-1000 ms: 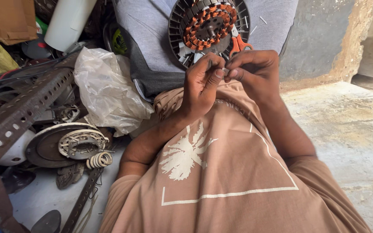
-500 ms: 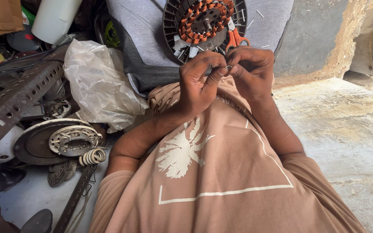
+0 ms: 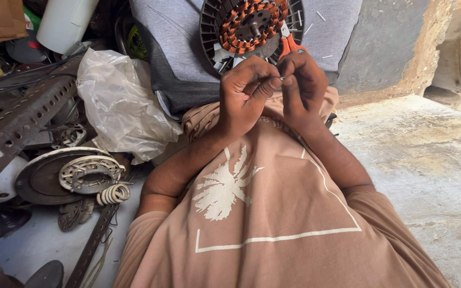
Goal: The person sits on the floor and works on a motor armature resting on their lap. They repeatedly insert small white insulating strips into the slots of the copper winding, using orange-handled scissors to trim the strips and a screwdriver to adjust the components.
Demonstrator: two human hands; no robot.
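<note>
Near the top centre of the frame, the left hand (image 3: 246,93) and the right hand (image 3: 302,85) meet fingertip to fingertip, just below a round black motor stator wound with copper-coloured coils (image 3: 251,24). Both hands pinch a thin pale sliver (image 3: 282,78) between thumb and forefinger; each grip is narrow, closed on that sliver, whose material is too small to tell. The stator rests on grey cloth (image 3: 182,48) stretched across the upper part of the frame, and an orange-handled tool (image 3: 289,45) lies at its lower right edge, just above the right hand's knuckles and partly hidden by them. A few more pale slivers lie scattered on the cloth to the right of the stator.

The forearms run down into a tan shirt with a cream palm-tree print (image 3: 273,224) that fills the lower centre. At left of centre sits a crumpled clear plastic bag (image 3: 118,101). Further left a rusty perforated steel angle bar (image 3: 20,125) slants across the clutter, and below it lies a dark round metal plate carrying a pale ring-shaped part (image 3: 89,173), with a small coil of wire (image 3: 113,193) beside it. A concrete floor (image 3: 428,160) takes the right side.
</note>
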